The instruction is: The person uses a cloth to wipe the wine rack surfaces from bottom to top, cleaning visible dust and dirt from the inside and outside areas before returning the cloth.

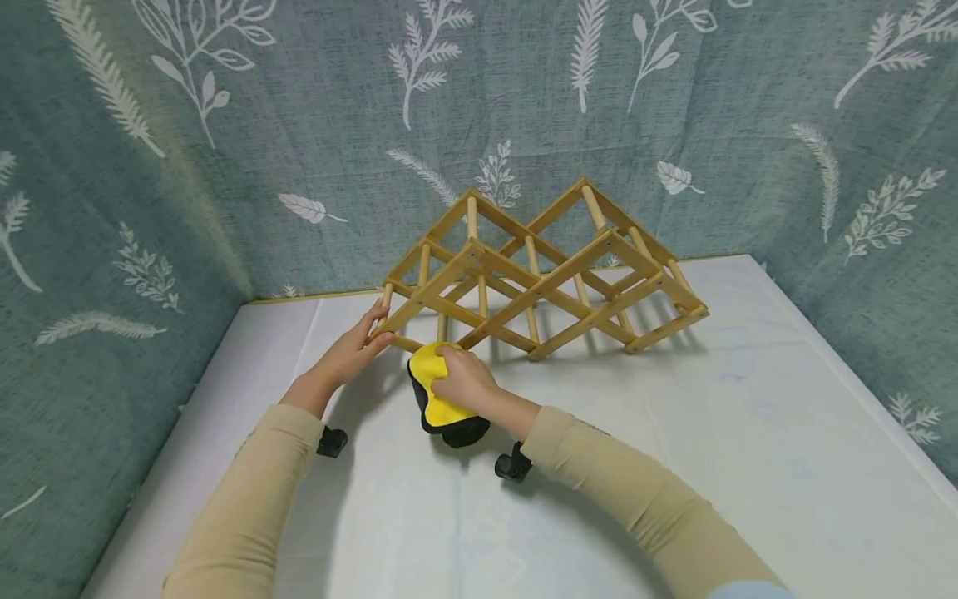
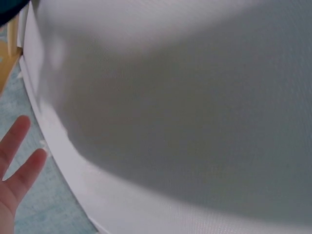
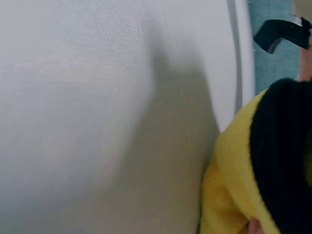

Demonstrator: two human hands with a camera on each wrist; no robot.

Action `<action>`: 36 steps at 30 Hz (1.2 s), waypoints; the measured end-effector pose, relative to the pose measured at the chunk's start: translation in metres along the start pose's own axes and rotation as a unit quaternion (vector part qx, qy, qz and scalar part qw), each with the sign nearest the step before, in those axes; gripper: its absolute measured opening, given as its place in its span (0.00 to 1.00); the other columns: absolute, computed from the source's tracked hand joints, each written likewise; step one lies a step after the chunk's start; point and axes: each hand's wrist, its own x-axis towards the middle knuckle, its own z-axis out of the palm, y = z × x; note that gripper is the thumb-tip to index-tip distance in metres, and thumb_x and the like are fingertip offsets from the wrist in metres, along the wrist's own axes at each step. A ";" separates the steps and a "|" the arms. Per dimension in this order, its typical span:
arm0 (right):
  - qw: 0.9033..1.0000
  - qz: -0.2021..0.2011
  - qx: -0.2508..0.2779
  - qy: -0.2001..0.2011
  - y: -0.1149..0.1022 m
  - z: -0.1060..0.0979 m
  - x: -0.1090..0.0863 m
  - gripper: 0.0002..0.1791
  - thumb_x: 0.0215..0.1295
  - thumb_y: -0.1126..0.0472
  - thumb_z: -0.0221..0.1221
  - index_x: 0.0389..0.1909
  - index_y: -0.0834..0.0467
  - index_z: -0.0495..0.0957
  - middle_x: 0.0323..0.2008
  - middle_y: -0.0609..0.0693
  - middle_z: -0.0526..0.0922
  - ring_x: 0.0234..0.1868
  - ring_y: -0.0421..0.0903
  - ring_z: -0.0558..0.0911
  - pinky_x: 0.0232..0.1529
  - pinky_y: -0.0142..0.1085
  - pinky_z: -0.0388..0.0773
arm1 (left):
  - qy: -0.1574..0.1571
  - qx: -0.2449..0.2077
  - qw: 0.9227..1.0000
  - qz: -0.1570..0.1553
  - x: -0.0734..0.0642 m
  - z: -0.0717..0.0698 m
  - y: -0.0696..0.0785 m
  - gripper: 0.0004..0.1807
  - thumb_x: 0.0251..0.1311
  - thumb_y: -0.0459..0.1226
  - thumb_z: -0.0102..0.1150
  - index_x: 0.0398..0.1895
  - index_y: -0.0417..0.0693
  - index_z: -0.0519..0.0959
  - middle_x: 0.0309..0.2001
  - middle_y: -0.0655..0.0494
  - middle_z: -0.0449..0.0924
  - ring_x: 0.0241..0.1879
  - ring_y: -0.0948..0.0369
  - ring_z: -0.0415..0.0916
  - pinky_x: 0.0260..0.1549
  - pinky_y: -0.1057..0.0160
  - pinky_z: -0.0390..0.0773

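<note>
A folding wooden lattice rack with round dowels stands at the back of the white table. At its left end my left hand holds the frame, thumb at the front corner and fingers behind. In the left wrist view two spread fingertips of the left hand show at the left edge. My right hand grips a yellow cloth with a black border, bunched close to the rack's lower front left. The cloth hangs in folds in the right wrist view, where most of the hand is hidden.
White sheeting covers the table. Green fabric with white leaf prints hangs behind the rack and along both sides. Small black wrist cameras show below the left wrist and the right wrist.
</note>
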 end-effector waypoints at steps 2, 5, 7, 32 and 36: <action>1.000 0.000 0.003 -0.001 -0.002 0.004 0.003 0.30 0.55 0.61 0.58 0.61 0.60 0.67 0.57 0.54 0.74 0.49 0.47 0.76 0.47 0.38 0.73 | -0.003 -0.007 1.000 -0.002 0.001 0.001 0.000 0.36 0.66 0.56 0.38 0.72 0.54 0.44 0.73 0.57 0.32 0.63 0.38 0.57 0.57 0.39 0.59; 1.000 -0.010 0.016 0.001 -0.005 0.009 0.006 0.30 0.56 0.61 0.59 0.62 0.60 0.66 0.58 0.54 0.73 0.52 0.48 0.75 0.48 0.39 0.73 | -0.008 -0.013 1.000 -0.002 0.003 0.002 0.000 0.36 0.66 0.56 0.38 0.72 0.55 0.44 0.73 0.57 0.32 0.63 0.38 0.55 0.57 0.39 0.59; 1.000 -0.020 0.020 0.007 -0.006 0.011 0.008 0.30 0.57 0.60 0.59 0.62 0.59 0.66 0.58 0.53 0.73 0.54 0.48 0.75 0.49 0.39 0.73 | -0.009 -0.013 1.000 -0.001 0.004 0.003 0.000 0.36 0.66 0.57 0.38 0.72 0.55 0.44 0.73 0.58 0.33 0.63 0.39 0.56 0.57 0.39 0.60; 0.999 -0.033 0.037 0.003 -0.007 0.012 0.018 0.29 0.58 0.59 0.59 0.62 0.58 0.67 0.58 0.52 0.73 0.53 0.49 0.75 0.48 0.39 0.73 | -0.010 -0.004 1.000 -0.010 0.002 -0.001 0.001 0.38 0.65 0.58 0.36 0.73 0.55 0.41 0.73 0.53 0.34 0.63 0.38 0.56 0.57 0.39 0.59; 0.997 -0.055 0.047 0.023 -0.010 0.014 0.019 0.29 0.57 0.59 0.60 0.62 0.58 0.67 0.58 0.52 0.73 0.53 0.49 0.75 0.48 0.37 0.73 | -0.004 0.000 1.000 -0.007 0.001 -0.002 -0.001 0.38 0.65 0.57 0.37 0.73 0.55 0.41 0.73 0.51 0.36 0.63 0.38 0.56 0.57 0.39 0.58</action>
